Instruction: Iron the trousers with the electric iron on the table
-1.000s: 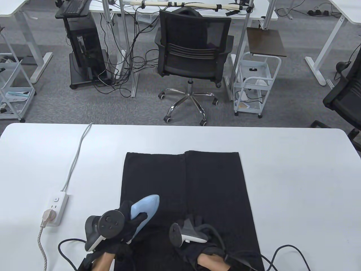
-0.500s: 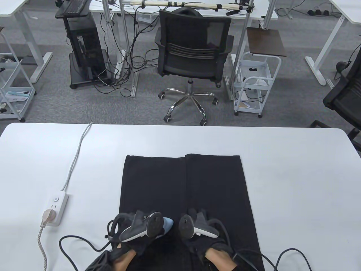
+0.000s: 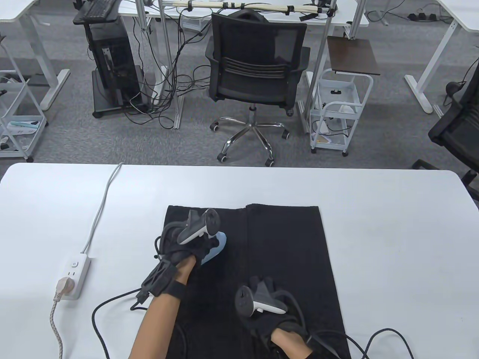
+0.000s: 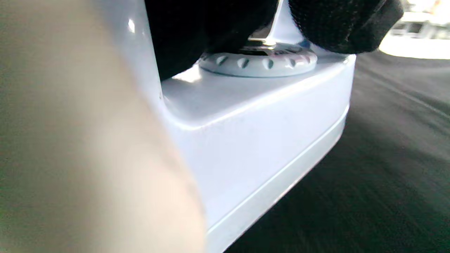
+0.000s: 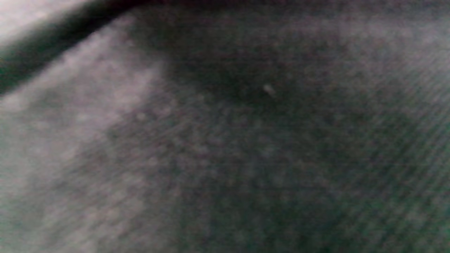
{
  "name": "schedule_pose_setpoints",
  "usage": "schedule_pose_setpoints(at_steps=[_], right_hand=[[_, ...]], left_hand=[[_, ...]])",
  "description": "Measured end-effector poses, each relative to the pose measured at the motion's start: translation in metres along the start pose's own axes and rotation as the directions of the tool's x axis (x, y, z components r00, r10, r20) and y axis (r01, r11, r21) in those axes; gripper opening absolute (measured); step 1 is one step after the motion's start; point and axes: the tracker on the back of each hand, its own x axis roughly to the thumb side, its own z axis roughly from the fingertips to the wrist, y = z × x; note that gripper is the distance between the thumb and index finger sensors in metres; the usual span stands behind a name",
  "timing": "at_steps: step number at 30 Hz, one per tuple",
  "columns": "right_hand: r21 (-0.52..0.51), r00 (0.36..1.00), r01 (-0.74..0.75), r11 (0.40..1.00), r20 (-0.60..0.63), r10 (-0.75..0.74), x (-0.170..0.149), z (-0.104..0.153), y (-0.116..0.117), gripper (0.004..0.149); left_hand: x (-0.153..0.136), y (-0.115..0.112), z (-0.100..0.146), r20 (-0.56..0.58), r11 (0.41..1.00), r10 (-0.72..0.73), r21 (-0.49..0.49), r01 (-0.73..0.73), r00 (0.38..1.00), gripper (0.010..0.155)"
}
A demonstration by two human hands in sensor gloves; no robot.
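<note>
We are gripping the light-blue iron [image 3: 216,246] with our left hand [image 3: 187,243], fingers curled round its handle, and it is sitting flat on the left leg of the black trousers [image 3: 284,246] near the far hem. Our right hand [image 3: 267,303] is lying flat with fingers spread on the trousers near us, which are lying flat on the white counter [image 3: 393,232].

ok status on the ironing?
Left hand grips iron on trousers' left leg. Right hand rests flat on fabric. Nothing ahead.
</note>
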Motion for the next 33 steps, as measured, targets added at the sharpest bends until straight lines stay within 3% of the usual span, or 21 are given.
schedule_pose_setpoints(at_steps=[4, 7, 15, 21, 29, 33], right_hand=[[0.008, 1.000, -0.002, 1.000, -0.002, 0.002, 0.000, 0.000, -0.001, 0.074], [0.016, 1.000, -0.004, 1.000, -0.002, 0.004, 0.000, -0.001, -0.001, 0.074], [0.035, 1.000, -0.003, 0.999, 0.009, 0.003, -0.001, -0.002, -0.002, 0.075], [0.048, 1.000, 0.012, 0.999, 0.018, -0.013, -0.004, -0.002, -0.003, 0.076], [0.072, 0.996, 0.076, 0.995, 0.048, -0.079, -0.017, -0.001, -0.001, 0.075], [0.068, 0.996, 0.074, 0.995, 0.049, -0.078, -0.018, 0.000, -0.001, 0.075]], left_hand=[[-0.008, 0.008, -0.026, -0.099, 1.000, 0.030, -0.001, -0.031, 0.995, 0.056], [-0.012, 0.011, -0.036, -0.098, 0.999, 0.038, -0.006, -0.038, 0.995, 0.056], [-0.005, 0.004, -0.014, -0.042, 1.000, 0.023, -0.002, -0.023, 0.999, 0.055], [0.007, -0.011, 0.043, 0.085, 1.000, 0.005, -0.009, -0.004, 0.996, 0.055], [0.013, -0.043, 0.152, 0.250, 0.999, -0.015, -0.027, 0.022, 0.968, 0.055], [0.012, -0.054, 0.187, 0.310, 0.999, -0.035, -0.020, 0.044, 0.950, 0.055]])
